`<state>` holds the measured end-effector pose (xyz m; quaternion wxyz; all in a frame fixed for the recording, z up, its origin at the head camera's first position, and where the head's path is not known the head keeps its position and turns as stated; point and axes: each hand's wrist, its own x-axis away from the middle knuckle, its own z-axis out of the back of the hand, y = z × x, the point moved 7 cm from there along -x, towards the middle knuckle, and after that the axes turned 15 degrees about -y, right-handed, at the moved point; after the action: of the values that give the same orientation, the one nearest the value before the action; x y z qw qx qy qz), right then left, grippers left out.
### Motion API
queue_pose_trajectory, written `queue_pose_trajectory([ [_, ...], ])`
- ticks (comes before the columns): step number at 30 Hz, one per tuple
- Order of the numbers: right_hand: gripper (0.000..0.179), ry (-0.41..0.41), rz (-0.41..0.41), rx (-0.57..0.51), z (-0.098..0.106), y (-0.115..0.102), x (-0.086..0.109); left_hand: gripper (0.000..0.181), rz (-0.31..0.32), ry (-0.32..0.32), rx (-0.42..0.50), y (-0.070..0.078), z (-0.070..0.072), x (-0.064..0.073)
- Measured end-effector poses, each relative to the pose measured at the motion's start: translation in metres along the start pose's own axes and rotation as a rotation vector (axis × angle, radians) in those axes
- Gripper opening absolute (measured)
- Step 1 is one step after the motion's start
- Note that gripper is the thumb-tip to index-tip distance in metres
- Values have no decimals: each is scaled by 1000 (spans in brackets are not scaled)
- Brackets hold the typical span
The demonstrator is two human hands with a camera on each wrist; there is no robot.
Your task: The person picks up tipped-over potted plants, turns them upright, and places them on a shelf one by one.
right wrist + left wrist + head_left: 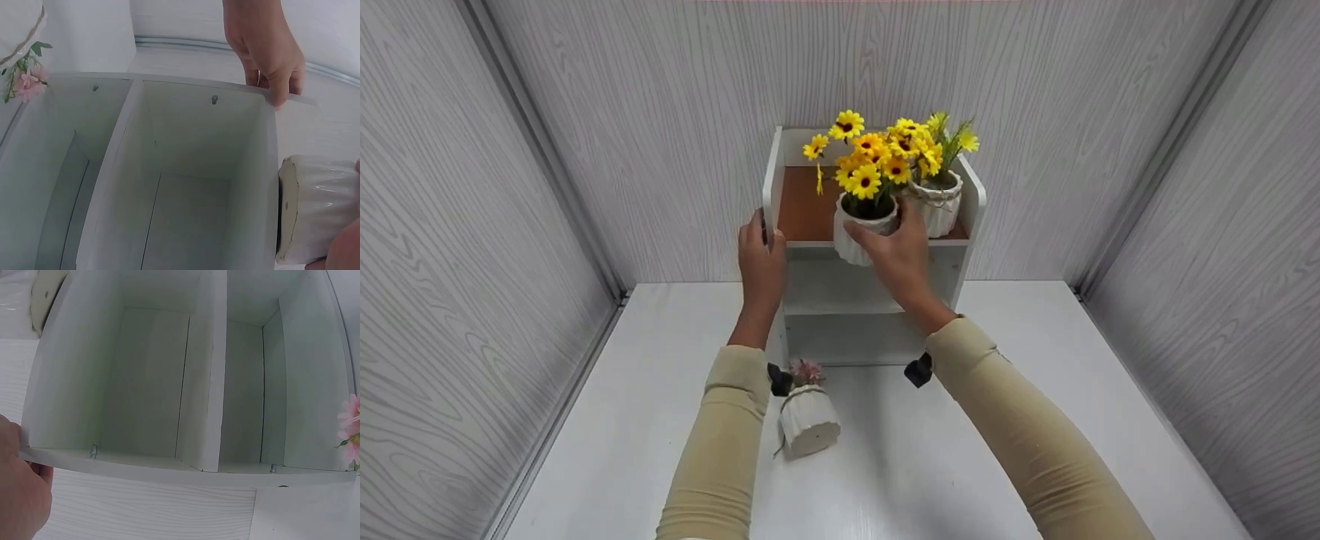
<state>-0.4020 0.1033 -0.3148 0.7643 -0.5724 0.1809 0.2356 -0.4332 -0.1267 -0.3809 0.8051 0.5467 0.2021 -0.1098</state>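
Observation:
My right hand (904, 255) grips a white ribbed flowerpot (850, 244) of yellow daisy-like flowers (867, 166), thumb on its front and fingers round its right side. The pot is at the front edge of the top board of a small white shelf unit (810, 244); the right wrist view shows its base (289, 208) beside that board. On the left, my left hand (763, 262) holds the unit's side panel (772, 176), with thumb and fingers round its edge (267, 50). A second white pot (941, 214) with yellow flowers and twine stands at the top board's right end.
A white pot (810, 424) with pink flowers (805, 371) lies tipped on the white table (960, 457), in front of the unit and near my left sleeve. Two open compartments (847, 289) lie below the brown top board (806, 206). Wood-grain walls (675, 135) enclose the table.

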Motion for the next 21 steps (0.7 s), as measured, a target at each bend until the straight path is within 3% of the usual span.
queue_pose_trajectory([
  [12,88,11,-171,113,-8,12,-21,53,-11,8,-24,0,5,0],
  [21,82,30,-235,197,-12,20,-34,52,-27,20,-23,1,6,0],
])
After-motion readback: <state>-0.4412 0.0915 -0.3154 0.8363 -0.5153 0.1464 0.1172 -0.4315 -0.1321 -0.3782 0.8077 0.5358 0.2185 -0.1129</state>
